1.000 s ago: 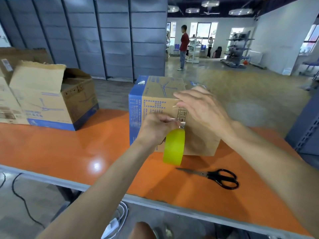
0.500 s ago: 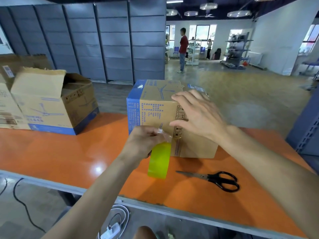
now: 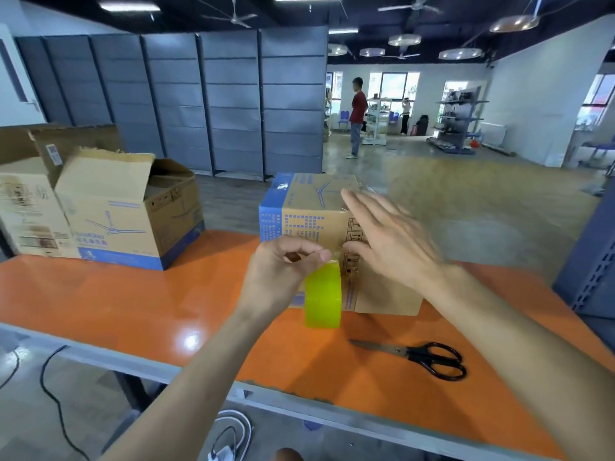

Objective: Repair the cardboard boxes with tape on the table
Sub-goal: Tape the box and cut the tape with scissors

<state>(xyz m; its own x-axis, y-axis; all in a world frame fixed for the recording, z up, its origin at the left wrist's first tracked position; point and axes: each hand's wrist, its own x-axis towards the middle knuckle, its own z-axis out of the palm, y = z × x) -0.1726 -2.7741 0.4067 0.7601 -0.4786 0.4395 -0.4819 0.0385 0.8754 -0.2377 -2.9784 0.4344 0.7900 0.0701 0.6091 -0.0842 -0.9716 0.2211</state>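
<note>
A closed cardboard box [image 3: 309, 221] with blue print stands in the middle of the orange table [image 3: 116, 301]. My left hand [image 3: 283, 271] grips a yellow-green tape roll [image 3: 322, 296] in front of the box's near face. A clear strip of tape runs up from the roll onto that face. My right hand [image 3: 389, 241] has its fingers straight and spread flat against the near face, up to the top edge; it is motion-blurred.
Black scissors [image 3: 429, 357] lie on the table near the front edge, right of the roll. An open cardboard box [image 3: 126, 224] and another box [image 3: 26, 207] stand at the table's left. Cables [image 3: 50, 377] hang below. A person [image 3: 356, 118] stands far off.
My right hand has gone from pinching the tape on the box face to a flat, spread palm sweeping over it. My left hand and the roll have stayed low in front of the box.
</note>
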